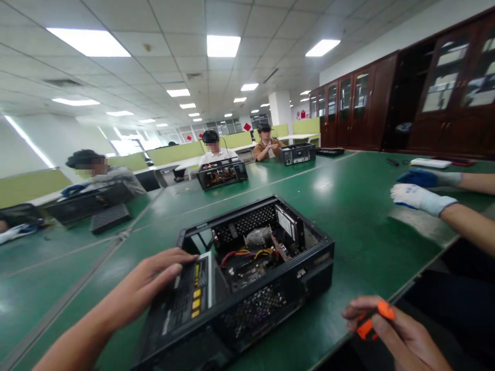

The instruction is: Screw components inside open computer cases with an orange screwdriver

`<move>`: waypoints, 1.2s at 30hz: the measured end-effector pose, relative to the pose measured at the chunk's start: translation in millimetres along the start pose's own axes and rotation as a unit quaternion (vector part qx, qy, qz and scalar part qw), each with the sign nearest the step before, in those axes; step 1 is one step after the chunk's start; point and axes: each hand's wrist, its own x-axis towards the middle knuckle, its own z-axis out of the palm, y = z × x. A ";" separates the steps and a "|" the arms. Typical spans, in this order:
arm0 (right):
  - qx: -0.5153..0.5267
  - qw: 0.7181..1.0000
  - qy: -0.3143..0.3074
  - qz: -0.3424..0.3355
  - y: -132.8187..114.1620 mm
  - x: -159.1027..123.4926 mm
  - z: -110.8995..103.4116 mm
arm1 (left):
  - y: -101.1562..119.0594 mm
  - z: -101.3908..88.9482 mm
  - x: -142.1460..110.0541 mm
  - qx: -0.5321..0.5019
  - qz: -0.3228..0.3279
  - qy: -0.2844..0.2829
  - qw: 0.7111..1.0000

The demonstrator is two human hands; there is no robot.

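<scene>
Black metal, scuffed and open on its upper side, makes up the computer case that lies beside and beyond the left hand, on a glossy green table. That hand is unclenched and grips nothing; its fingers and thumb lie on the boxy power supply, black with a printed label and yellow blocks, in the end of the case nearest to it. Further right from the fingertips, inside the case, run red, yellow and black wires, with a rounded grey part behind them and a flat drive with a white label upright near the far corner. The right hand, apart from the case and near the table edge, has its fingers closed around a small orange-and-black object; blur and the fingers hide its full shape. Beyond the right hand, a co-worker's forearms reach in from the right, one hand in a white knitted glove, the other in a blue-coated glove, both over the table. Well past the left hand, across the table, two seated people have a dark case with wires showing and a black case with its ports facing this way.
</scene>
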 end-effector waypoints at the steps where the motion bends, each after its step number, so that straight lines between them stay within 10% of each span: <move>1: -0.006 0.999 0.029 0.011 8.7 8.6 -5.5 | 2.6 -9.3 -3.1 0.013 -0.029 -0.025 0.999; 6: -0.025 0.990 0.130 0.057 45.4 51.2 -14.3 | 46.8 -18.2 36.6 0.169 -0.055 -0.153 0.972; 13: -0.091 0.989 0.089 0.081 67.3 49.7 -8.8 | 81.7 62.3 143.4 0.181 0.096 -0.320 0.925; 20: -0.115 0.990 0.067 0.041 82.4 47.9 -16.2 | 73.7 104.6 173.3 0.193 0.116 -0.360 0.905; 36: -0.244 0.965 0.097 0.016 89.0 42.3 -23.4 | 96.3 8.0 71.5 0.304 -0.005 -0.284 0.909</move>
